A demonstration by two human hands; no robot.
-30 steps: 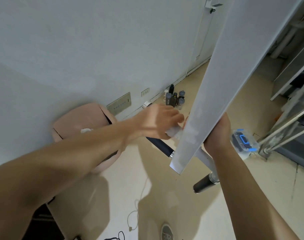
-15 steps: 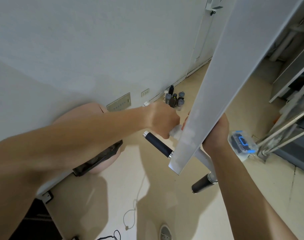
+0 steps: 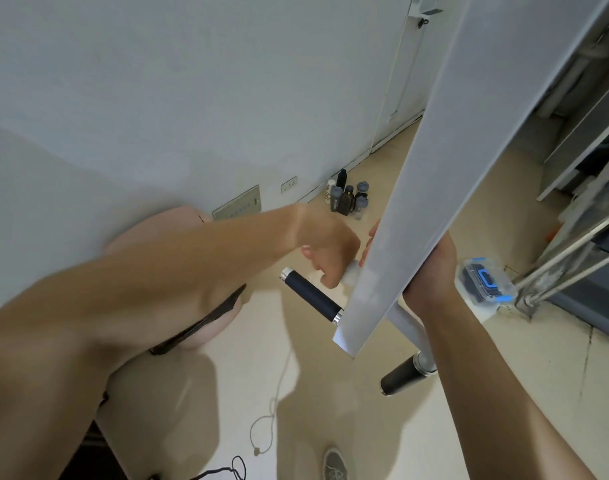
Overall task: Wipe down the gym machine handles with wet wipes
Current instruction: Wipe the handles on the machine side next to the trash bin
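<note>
- Left hand [image 3: 331, 251] fisted round a wipe [image 3: 351, 273], pressing it on the beam [image 3: 434, 168] just above the upper handle [image 3: 311, 299].
- Right hand [image 3: 431, 271] is mostly behind the beam; I read its fingers as wrapped round it.
- Wipes pack [image 3: 483, 285] on the floor nearby.

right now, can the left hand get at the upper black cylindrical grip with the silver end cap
Probably yes. The left hand, holding a white wipe, is right beside the black grip with nothing between. The flat white beam, which the right hand grips, hides only its inner end.
</note>
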